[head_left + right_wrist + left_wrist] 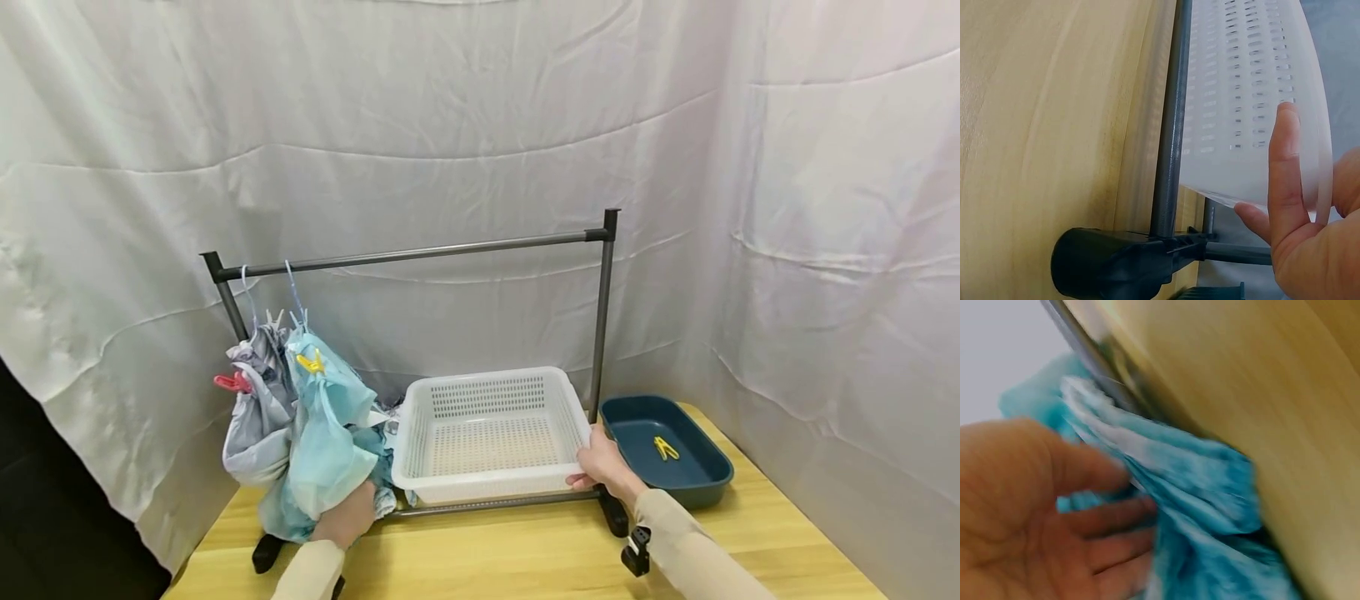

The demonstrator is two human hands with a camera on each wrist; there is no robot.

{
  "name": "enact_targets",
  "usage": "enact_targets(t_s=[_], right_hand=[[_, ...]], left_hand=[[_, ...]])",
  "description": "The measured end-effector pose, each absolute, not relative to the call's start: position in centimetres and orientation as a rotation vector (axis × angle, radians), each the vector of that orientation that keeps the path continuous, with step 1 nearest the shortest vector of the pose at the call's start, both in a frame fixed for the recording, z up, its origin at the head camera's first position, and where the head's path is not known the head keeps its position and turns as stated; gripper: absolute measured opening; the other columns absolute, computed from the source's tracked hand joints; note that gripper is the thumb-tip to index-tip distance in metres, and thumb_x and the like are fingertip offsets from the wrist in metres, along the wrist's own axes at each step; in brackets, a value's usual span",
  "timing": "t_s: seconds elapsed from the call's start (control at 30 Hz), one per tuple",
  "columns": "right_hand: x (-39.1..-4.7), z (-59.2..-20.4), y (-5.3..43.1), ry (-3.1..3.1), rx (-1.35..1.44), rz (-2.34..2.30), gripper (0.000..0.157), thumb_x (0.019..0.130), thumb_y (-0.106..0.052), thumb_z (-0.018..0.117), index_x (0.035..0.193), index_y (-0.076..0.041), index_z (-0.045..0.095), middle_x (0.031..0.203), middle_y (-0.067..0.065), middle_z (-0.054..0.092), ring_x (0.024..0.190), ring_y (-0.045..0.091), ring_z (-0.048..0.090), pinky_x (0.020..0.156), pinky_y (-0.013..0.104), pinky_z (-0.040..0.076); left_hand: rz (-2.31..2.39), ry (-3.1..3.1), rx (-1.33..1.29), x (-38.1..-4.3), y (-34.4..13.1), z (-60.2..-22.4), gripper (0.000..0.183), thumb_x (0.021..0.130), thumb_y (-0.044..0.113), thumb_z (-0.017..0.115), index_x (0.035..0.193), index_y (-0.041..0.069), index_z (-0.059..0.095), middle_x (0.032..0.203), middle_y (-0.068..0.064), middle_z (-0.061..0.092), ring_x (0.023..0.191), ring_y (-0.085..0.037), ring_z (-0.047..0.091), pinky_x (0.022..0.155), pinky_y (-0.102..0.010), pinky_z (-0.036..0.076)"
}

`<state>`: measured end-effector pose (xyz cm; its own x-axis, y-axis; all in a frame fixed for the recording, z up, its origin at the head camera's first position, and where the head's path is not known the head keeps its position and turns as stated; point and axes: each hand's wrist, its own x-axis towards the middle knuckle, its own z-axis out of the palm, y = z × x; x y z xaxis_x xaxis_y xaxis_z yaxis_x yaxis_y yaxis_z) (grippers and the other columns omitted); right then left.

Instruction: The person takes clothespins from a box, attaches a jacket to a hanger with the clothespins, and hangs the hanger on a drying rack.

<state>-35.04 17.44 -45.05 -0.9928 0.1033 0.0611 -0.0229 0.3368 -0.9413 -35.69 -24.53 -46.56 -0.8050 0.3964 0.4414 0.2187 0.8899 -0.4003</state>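
My right hand [606,462] holds the white plastic basket [491,479] at its front right corner. In the right wrist view the fingers [1286,156] lie along the outside of the slotted wall, with the thumb over the rim. At lower left, my left hand [352,510] is low among the cloth, partly behind a hanging light-blue garment [322,450]. The blurred left wrist view has its thumb and fingers pinching a blue-and-white tie-dyed cloth [1191,469]; the fingertips are hidden in the folds. The basket's floor shows bare.
A dark metal rack [450,248] stands on the wooden table [465,558]. A grey garment [258,433] with a red clothespin [234,382] hangs at its left. A yellow clothespin [311,362] grips the light-blue garment. Right of the rack, a dark-blue tub [701,485] contains yellow clothespins [665,448].
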Motion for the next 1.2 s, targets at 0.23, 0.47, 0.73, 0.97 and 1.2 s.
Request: enact_targets(t_s=[0.23,0.47,0.73,0.97,1.2], right_hand=[[-35.2,-45.1,17.7,-2.462,-0.1,1.743,0.049,0.096,0.003,0.04,0.142,0.002,0.023,0.129,0.039,0.044,0.059,0.023,0.068,0.062,0.05,0.058],[-35.1,-45.4,17.8,-2.474,-0.07,1.764,0.054,0.095,0.005,0.038,0.146,0.001,0.023,0.134,0.04,0.043,0.06,0.024,0.068,0.062,0.049,0.058],[-35.2,-45.1,18.6,-2.438,-0.071,1.764,0.054,0.093,0.005,0.039,0.145,0.002,0.026,0.132,0.04,0.044,0.061,0.024,0.069,0.063,0.05,0.058],[-34.8,-45.4,19.3,-2.462,-0.101,1.734,0.053,0.094,0.003,0.04,0.145,0.003,0.025,0.132,0.04,0.044,0.06,0.023,0.069,0.062,0.049,0.058],[-34.2,-44.7,19.3,-2.577,-0.097,1.383,0.05,0.1,-0.016,0.047,0.144,0.003,0.032,0.125,0.034,0.054,0.067,0.026,0.069,0.06,0.044,0.057]], left_hand=[[0.3,-2.128,-0.303,-35.3,-21.4,-45.9,0.021,0.076,0.01,0.074,0.071,0.003,0.054,0.056,-0.011,0.051,0.051,-0.025,0.054,0.053,-0.037,0.047],[-0.444,-2.301,-0.373,-35.2,-18.9,-45.8,0.015,0.098,0.016,0.059,0.1,0.004,0.068,0.09,-0.018,0.063,0.078,-0.031,0.064,0.064,-0.044,0.053],[-0.525,-2.394,-0.379,-35.4,-17.3,-45.7,0.027,0.096,0.026,0.064,0.072,0.014,0.066,0.076,-0.005,0.057,0.068,-0.016,0.054,0.059,-0.032,0.046],[-0.514,-2.359,-0.361,-35.3,-16.8,-46.1,0.019,0.094,0.028,0.065,0.083,0.013,0.071,0.087,-0.01,0.063,0.073,-0.023,0.06,0.063,-0.039,0.05],[-0.42,-2.377,-0.343,-35.1,-16.6,-45.6,0.037,0.095,0.03,0.063,0.122,0.006,0.067,0.129,-0.026,0.056,0.12,-0.041,0.054,0.09,-0.056,0.048]])
